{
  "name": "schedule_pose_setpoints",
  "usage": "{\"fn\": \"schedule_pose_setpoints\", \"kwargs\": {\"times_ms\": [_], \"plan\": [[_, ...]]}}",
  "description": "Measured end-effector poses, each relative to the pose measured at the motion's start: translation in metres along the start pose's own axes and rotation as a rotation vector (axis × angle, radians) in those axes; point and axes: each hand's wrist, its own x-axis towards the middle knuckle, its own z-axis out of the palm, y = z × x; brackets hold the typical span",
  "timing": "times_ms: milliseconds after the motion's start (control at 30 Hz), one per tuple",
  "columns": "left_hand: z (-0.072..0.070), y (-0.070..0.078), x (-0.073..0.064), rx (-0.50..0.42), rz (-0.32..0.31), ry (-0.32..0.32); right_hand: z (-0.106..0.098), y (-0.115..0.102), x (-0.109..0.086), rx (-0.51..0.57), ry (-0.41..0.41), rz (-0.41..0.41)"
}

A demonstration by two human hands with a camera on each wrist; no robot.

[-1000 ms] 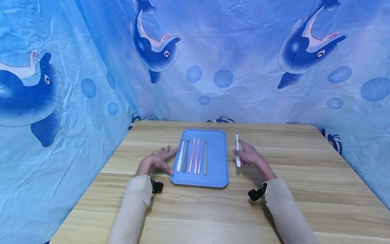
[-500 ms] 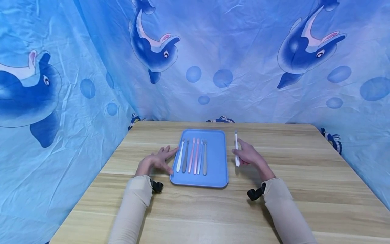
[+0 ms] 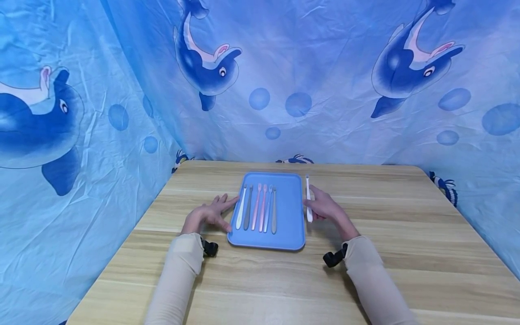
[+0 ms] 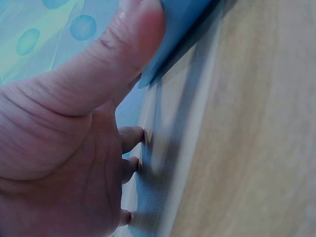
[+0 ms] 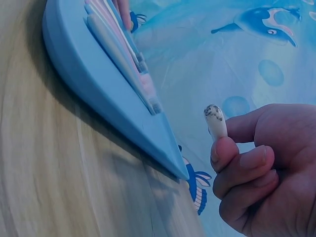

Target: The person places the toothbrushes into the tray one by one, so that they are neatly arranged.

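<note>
On the blue tray (image 3: 289, 221) several toothbrushes lie side by side, bristle ends away from me: a white toothbrush (image 3: 240, 214) leftmost, then a grey one, two pink toothbrushes (image 3: 262, 214), a bluish one and another grey toothbrush (image 3: 274, 221). My left hand (image 3: 209, 214) rests at the tray's left side with spread fingers, its thumb (image 4: 118, 54) against the tray edge in the left wrist view. My right hand (image 3: 325, 206) pinches a second white toothbrush (image 3: 309, 214) beside the tray's right edge. In the right wrist view that toothbrush's speckled end (image 5: 214, 114) shows above the fingers.
The tray sits on a wood-grain table (image 3: 268, 284). Blue dolphin-print cloth (image 3: 325, 67) hangs behind the table and along its sides. A black wrist camera (image 3: 335, 258) is strapped at the right wrist, another black wrist camera (image 3: 210, 248) at the left.
My right hand has moved left with the white toothbrush, closer to the tray's right edge. The left hand and the toothbrushes on the tray have stayed put.
</note>
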Motion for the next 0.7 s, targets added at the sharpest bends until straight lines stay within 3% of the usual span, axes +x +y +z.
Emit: {"fn": "schedule_pose_setpoints", "kwargs": {"times_ms": [400,700], "plan": [[-0.001,-0.001,0.000,0.004,0.012,-0.003,0.017,-0.011,0.006,0.041,-0.030,-0.028],[-0.001,0.000,0.000,-0.009,0.017,-0.007,0.028,-0.014,0.011,0.041,-0.033,0.001]]}}
